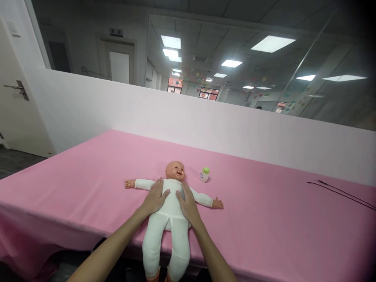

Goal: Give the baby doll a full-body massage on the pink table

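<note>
A baby doll (169, 203) in white cloth lies on its back, head toward the wall and arms spread wide. Its legs reach over the near edge of the table. My left hand (154, 198) rests flat on one side of the doll's chest, thumb apart from the fingers. On the chest's other side lies my right hand (187, 201), also with its fingers stretched out. Both palms touch the white cloth, and neither hand is closed around the doll. A small clear bottle with a green cap (205, 174) stands upright just right of the doll's head.
A pink cloth (264, 211) covers the table and hangs over its front edge. Thin black cables (342, 192) lie at the far right. Behind the table rises a low white wall (229, 131) with glass above it. At the left is a door (22, 102) with a handle.
</note>
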`<action>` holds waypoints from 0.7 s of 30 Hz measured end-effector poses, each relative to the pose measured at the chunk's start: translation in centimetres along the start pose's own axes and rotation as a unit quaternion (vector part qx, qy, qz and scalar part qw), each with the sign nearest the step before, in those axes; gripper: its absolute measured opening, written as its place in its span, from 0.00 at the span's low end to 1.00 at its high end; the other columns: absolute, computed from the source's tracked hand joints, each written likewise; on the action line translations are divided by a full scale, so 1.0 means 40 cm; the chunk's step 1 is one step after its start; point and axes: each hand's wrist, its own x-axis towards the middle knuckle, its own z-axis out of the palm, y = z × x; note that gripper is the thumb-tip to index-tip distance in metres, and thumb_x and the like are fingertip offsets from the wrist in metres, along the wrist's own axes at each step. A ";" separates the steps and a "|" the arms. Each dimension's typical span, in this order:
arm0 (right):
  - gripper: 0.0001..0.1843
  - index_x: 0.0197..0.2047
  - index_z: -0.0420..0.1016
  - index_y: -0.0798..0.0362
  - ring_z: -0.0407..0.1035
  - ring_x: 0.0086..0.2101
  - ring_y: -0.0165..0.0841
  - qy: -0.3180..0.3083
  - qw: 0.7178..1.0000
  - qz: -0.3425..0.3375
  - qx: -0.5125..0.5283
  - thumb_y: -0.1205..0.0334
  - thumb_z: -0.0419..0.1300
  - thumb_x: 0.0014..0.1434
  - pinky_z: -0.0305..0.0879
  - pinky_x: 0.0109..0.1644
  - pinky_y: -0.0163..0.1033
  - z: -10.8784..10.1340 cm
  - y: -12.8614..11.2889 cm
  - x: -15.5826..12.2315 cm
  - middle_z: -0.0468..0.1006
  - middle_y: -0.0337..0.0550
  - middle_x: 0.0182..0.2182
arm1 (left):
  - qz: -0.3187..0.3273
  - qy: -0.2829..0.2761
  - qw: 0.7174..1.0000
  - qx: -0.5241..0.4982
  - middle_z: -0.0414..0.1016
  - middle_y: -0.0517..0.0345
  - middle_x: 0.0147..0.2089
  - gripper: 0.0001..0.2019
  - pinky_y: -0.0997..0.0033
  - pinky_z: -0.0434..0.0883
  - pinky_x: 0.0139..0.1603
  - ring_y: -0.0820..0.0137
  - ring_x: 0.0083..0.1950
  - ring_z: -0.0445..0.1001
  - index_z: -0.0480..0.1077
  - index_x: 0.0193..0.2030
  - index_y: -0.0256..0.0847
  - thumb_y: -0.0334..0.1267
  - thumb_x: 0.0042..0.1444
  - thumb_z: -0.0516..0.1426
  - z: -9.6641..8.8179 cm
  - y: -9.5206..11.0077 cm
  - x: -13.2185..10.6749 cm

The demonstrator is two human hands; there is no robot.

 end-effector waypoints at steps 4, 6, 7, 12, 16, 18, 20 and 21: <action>0.48 0.80 0.49 0.57 0.40 0.76 0.47 -0.014 1.000 0.007 -0.005 0.32 0.46 0.71 0.38 0.80 0.60 -0.009 0.008 -0.045 0.47 0.53 0.78 | 0.005 -0.002 0.999 -0.037 0.39 0.43 0.82 0.41 0.51 0.41 0.82 0.54 0.83 0.38 0.49 0.81 0.32 0.60 0.71 0.46 -0.030 -0.036 -0.066; 0.48 0.80 0.45 0.60 0.36 0.77 0.47 -0.034 0.999 0.005 -0.017 0.33 0.45 0.72 0.37 0.80 0.60 -0.015 0.002 -0.075 0.43 0.54 0.78 | 0.005 -0.022 0.999 -0.041 0.39 0.45 0.82 0.41 0.52 0.40 0.82 0.55 0.83 0.38 0.49 0.81 0.34 0.60 0.71 0.47 -0.050 -0.030 -0.097; 0.48 0.80 0.44 0.60 0.35 0.77 0.47 -0.045 0.999 0.004 -0.023 0.33 0.45 0.72 0.36 0.80 0.60 -0.017 -0.004 -0.091 0.41 0.54 0.79 | 0.000 -0.042 0.998 -0.040 0.37 0.45 0.82 0.41 0.52 0.40 0.82 0.56 0.83 0.37 0.47 0.81 0.34 0.60 0.71 0.47 -0.059 -0.021 -0.110; 0.44 0.81 0.44 0.55 0.33 0.77 0.47 -0.085 0.994 -0.034 -0.052 0.38 0.48 0.73 0.38 0.79 0.61 -0.013 -0.042 -0.135 0.38 0.49 0.79 | 0.039 -0.099 0.994 -0.009 0.30 0.46 0.83 0.44 0.51 0.40 0.82 0.58 0.83 0.31 0.42 0.82 0.34 0.63 0.71 0.46 -0.055 0.061 -0.132; 0.36 0.79 0.50 0.58 0.38 0.77 0.43 -0.085 0.990 -0.093 -0.071 0.48 0.40 0.76 0.39 0.80 0.59 -0.008 -0.058 -0.092 0.47 0.52 0.78 | 0.099 -0.041 0.994 0.030 0.39 0.42 0.82 0.38 0.52 0.39 0.82 0.59 0.83 0.37 0.51 0.79 0.29 0.56 0.73 0.44 0.005 0.110 -0.077; 0.35 0.78 0.54 0.58 0.43 0.76 0.41 -0.073 0.990 -0.096 -0.066 0.50 0.38 0.76 0.40 0.80 0.57 -0.008 -0.055 -0.059 0.51 0.51 0.77 | 0.087 -0.006 0.996 0.031 0.42 0.40 0.82 0.37 0.52 0.39 0.82 0.58 0.83 0.40 0.53 0.79 0.28 0.55 0.72 0.44 0.029 0.115 -0.042; 0.36 0.78 0.56 0.57 0.45 0.76 0.42 -0.047 0.996 -0.066 -0.049 0.46 0.41 0.75 0.40 0.80 0.57 -0.006 -0.045 -0.031 0.53 0.51 0.76 | 0.072 0.011 0.997 0.031 0.44 0.39 0.82 0.38 0.52 0.39 0.81 0.57 0.83 0.41 0.53 0.78 0.29 0.55 0.71 0.45 0.040 0.108 -0.012; 0.37 0.78 0.55 0.57 0.45 0.76 0.43 -0.028 0.998 -0.040 -0.034 0.44 0.43 0.75 0.40 0.80 0.57 -0.006 -0.038 -0.021 0.53 0.52 0.76 | 0.063 0.015 0.997 0.032 0.44 0.39 0.82 0.39 0.52 0.38 0.81 0.56 0.83 0.41 0.52 0.79 0.29 0.56 0.71 0.46 0.041 0.101 -0.001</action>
